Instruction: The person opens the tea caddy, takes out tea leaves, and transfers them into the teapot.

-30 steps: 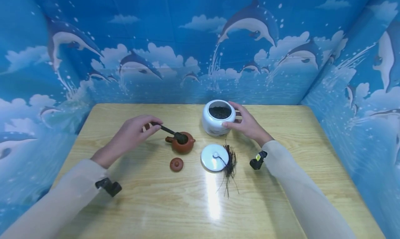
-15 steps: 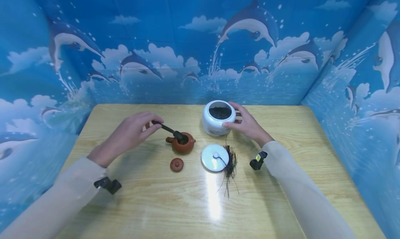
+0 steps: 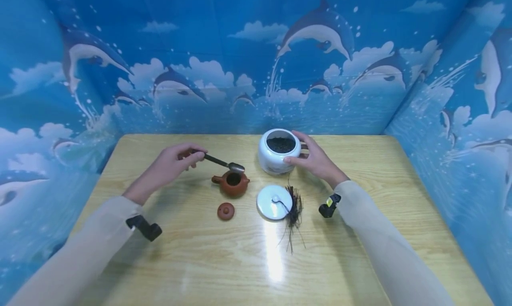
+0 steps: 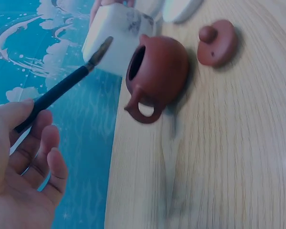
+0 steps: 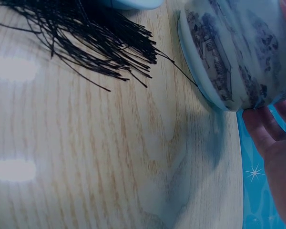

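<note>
My left hand (image 3: 178, 160) pinches the dark handle of a tea scoop (image 3: 218, 160) between thumb and fingers. Its metal end is held just above the rim of a small brown clay teapot (image 3: 233, 188), whose mouth is uncovered. In the left wrist view the scoop (image 4: 62, 87) points toward the white jar, apart from the teapot (image 4: 164, 69). My right hand (image 3: 316, 159) grips the side of the white porcelain jar (image 3: 276, 164), thumb at the front and fingers behind. Dark tea leaves (image 3: 281, 145) lie inside the jar. Painted scenery shows on the jar (image 5: 238, 52) in the right wrist view.
The teapot's round lid (image 3: 226, 211) lies in front of the teapot. A white jar lid (image 3: 270, 204) with a dark tassel (image 3: 295, 208) lies in front of the jar. The wooden table (image 3: 192, 261) meets a blue dolphin-print curtain (image 3: 224, 84) at its back edge.
The scoop has come up out of the teapot's mouth, and its end now shows bare metal above the rim instead of dark leaves. The right hand and the jar have stayed in place.
</note>
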### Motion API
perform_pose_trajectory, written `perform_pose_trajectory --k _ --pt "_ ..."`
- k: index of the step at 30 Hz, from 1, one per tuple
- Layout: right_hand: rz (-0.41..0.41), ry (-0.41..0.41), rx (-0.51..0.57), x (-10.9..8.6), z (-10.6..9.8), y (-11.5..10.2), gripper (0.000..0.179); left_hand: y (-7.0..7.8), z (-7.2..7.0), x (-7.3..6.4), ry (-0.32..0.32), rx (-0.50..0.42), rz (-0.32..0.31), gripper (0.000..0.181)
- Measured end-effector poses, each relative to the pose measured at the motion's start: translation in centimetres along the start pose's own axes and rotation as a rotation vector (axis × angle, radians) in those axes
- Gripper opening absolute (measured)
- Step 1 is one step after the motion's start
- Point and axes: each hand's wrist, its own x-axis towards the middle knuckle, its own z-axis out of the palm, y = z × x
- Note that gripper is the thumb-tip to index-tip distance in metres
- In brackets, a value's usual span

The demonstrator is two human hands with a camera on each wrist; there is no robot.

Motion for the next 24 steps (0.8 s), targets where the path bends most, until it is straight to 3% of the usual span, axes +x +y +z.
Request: perform_pose_trajectory --k 4,9,18,24 --pt "-0.002 0.002 0.001 0.0 0.0 -0.1 0.102 0.6 0.5 0.9 0.019 -0.104 0.009 0.045" --pt "-0.005 0.002 -0.002 0.1 0.1 -0.1 0.102 2.1 1.4 2.3 0.057 -0.143 0.037 0.043" --pt "0.004 -0.001 -0.005 0.0 0.0 -0.2 0.104 5.3 3.5 4.8 0.115 -0.145 0.082 0.034" --pt "0.005 -0.002 -0.009 0.0 0.0 -0.2 0.104 7.1 5.0 6.0 0.121 -0.069 0.110 0.032"
